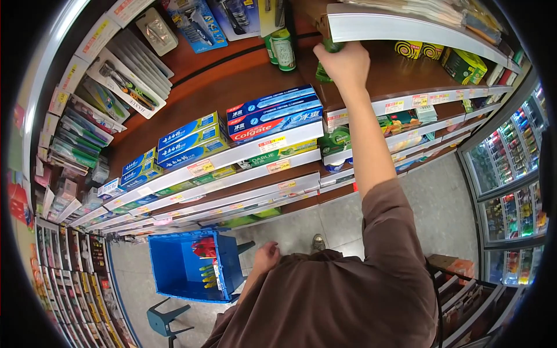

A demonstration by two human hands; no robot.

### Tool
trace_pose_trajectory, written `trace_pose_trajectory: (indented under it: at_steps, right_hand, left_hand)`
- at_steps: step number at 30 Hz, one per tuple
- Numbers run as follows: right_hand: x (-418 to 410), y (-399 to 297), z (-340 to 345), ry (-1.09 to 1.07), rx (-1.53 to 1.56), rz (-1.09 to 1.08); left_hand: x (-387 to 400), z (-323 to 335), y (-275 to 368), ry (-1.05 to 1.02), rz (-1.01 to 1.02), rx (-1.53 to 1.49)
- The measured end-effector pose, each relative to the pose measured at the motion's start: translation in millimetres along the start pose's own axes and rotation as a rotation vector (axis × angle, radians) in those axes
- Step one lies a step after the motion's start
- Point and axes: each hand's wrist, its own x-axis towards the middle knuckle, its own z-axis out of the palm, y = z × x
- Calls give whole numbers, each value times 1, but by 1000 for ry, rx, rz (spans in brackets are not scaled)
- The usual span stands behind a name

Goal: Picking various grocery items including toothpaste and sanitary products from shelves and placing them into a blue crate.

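Note:
My right hand [348, 65] reaches onto a brown shelf board with its fingers wrapped around a green bottle [324, 73]. The bottle stands at or just above the board, and my hand hides its middle. To the left, two green cans or canisters [283, 50] stand close together at the back of the shelf. Toothpaste boxes, blue and red Colgate ones [278, 122] among them, lie stacked near the front edge. Down by my side hangs my left hand [266, 257], its fingers loosely curled; its palm is hidden.
A blue plastic crate [174, 261] holds red packages and several yellow-green bottles. Near it is a dark plastic stool [165, 319]. Packaged toothbrushes [130, 85] hang at left. An upper shelf edge [391, 28] overhangs my right hand. Glass-door drink coolers [507, 174] line the right.

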Motion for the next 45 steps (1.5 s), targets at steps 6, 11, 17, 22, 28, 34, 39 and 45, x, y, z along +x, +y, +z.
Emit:
trace_pose_trajectory:
  at_steps: [6, 11, 17, 22, 28, 34, 39, 45]
  right_hand:
    - [-37, 29, -32, 247, 709, 201]
    - [-136, 12, -64, 526, 581, -310]
    - [-294, -64, -72, -355, 591, -641]
    - [-431, -94, 7, -812, 583, -816]
    - [-524, -165, 50, -1185, 523, -954]
    - [-599, -233, 90, -1358, 488, -910]
    - [-624, -273, 95, -1412, 428, -569]
    - [-627, -229, 72, -1524, 184, -581]
  left_hand:
    - [-16, -4, -12, -97, -72, 65]
    - [-18, -21, -18, -17, 145, 137]
    - [-39, -119, 54, 227, 346, -85]
    - [-76, -142, 26, 501, 386, -256]
    - [-130, -165, -30, 677, -161, -240]
    - [-166, -214, -112, 618, -407, -331]
    - [-171, -260, -223, 744, -620, -322]
    - [-147, -245, -386, 767, -737, -46]
